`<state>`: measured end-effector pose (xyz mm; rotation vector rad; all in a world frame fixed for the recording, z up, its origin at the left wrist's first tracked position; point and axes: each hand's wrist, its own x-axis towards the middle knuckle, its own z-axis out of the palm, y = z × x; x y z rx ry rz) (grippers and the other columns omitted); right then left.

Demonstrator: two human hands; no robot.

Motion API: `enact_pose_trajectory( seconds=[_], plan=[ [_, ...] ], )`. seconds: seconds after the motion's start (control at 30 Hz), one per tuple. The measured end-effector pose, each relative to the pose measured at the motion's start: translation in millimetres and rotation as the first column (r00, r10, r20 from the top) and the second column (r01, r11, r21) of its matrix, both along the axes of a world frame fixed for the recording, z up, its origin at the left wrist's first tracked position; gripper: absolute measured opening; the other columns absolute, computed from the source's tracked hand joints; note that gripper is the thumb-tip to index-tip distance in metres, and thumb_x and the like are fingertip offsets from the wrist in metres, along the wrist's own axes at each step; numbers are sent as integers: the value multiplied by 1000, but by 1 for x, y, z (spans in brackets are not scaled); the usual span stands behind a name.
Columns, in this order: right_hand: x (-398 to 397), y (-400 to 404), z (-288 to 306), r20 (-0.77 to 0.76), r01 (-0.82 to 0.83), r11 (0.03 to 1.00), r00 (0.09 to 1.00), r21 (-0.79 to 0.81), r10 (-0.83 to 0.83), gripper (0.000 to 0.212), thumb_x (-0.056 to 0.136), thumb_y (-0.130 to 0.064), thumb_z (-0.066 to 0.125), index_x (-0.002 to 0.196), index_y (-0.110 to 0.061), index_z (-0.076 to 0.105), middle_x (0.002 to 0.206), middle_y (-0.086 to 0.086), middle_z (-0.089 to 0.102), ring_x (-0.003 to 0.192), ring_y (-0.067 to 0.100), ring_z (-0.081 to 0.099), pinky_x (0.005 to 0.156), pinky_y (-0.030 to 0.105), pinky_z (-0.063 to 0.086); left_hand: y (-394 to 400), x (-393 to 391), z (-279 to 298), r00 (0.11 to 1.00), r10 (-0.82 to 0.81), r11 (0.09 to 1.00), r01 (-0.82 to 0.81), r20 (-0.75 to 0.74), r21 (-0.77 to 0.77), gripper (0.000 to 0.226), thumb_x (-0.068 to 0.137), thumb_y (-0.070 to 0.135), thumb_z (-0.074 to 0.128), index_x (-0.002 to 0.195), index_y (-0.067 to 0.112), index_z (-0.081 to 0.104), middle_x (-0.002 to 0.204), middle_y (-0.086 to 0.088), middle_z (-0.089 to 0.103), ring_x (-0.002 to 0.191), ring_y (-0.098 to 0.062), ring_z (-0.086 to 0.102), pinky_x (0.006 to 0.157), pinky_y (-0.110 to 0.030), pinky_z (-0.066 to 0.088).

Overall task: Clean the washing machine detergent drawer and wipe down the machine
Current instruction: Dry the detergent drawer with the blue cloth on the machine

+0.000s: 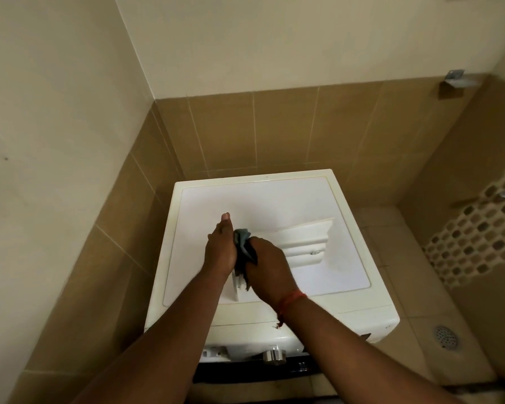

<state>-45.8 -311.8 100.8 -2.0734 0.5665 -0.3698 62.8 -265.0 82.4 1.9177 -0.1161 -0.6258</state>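
A white front-loading washing machine [344, 269] stands in a tiled corner, seen from above. On its top lies the removed white detergent drawer [303, 243], its long body pointing to the right. My left hand [220, 249] presses against the drawer's near end, fingers stretched upward. Close beside it, my right hand [267, 269] is closed around a dark blue-grey cloth [243, 243], which is squeezed between the two hands and against the drawer. A white drawer part [239, 287] shows below the hands.
Brown tiled walls close in behind and to the left of the machine. A chrome knob [273, 355] sits on the front panel. A floor drain [446, 336] lies to the right, with a mosaic strip [478, 237] and a metal fitting [455, 78] on the right wall.
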Motion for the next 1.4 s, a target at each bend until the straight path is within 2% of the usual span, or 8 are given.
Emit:
enact_pose_trajectory(
  seconds=[0.17,0.37,0.5,0.77,0.9,1.13,1.23,1.4],
  plan=[
    [-39,-40,0,-56,190,951,982,244,-181,12,79,-5,54,81,-12,64,77,7,68,78,25,65,70,32,52,1,3,-2,999,-37,998,35,37,53,66,100,60,18,153,22,32,159,-5,33,147,-29,29,120,-49,24],
    [-69,-111,-27,-13,643,503,623,577,-782,26,90,-1,50,93,-23,63,93,5,65,91,26,64,85,39,54,5,3,-2,985,-120,992,115,126,49,60,97,61,35,150,30,36,153,-1,43,135,-26,46,103,-30,38],
    [-56,-133,-46,10,521,617,759,590,-651,23,93,3,43,93,-12,60,74,9,51,63,19,48,54,27,42,4,4,-1,985,-109,994,103,135,48,51,100,48,44,149,30,38,152,-2,44,134,-24,48,96,-27,38],
    [-60,-160,-86,-148,436,826,900,357,-411,28,87,-3,38,72,-23,51,72,1,58,66,20,53,59,28,44,1,-5,5,993,-1,1000,-1,117,21,43,102,33,49,145,31,46,146,0,49,127,-22,52,95,-30,40],
    [-61,-171,-103,-253,398,839,913,370,-321,23,92,-1,41,96,-14,60,92,6,63,86,22,58,72,25,42,2,-4,4,991,6,998,-13,130,54,40,101,30,52,141,34,50,146,2,50,119,-14,52,96,-28,38],
    [-63,-158,-103,18,358,813,911,459,-411,33,90,3,40,73,-22,54,73,4,58,63,15,53,55,24,44,4,4,-3,993,46,994,-56,107,96,35,97,34,56,129,48,56,142,6,54,113,-16,56,96,-35,43],
    [-74,-161,-117,-95,364,875,931,318,-353,29,89,11,42,84,-14,56,82,5,60,72,11,54,62,8,42,3,5,-6,992,48,992,-60,113,111,35,98,33,55,130,48,56,143,5,53,117,-19,56,100,-40,43],
    [-56,-174,-104,-193,399,862,915,313,-354,23,89,7,43,82,-12,55,81,3,60,78,18,57,69,22,46,4,9,-7,993,30,987,-48,117,151,37,99,33,54,133,47,53,143,3,53,121,-23,55,100,-43,43]
  ],
)
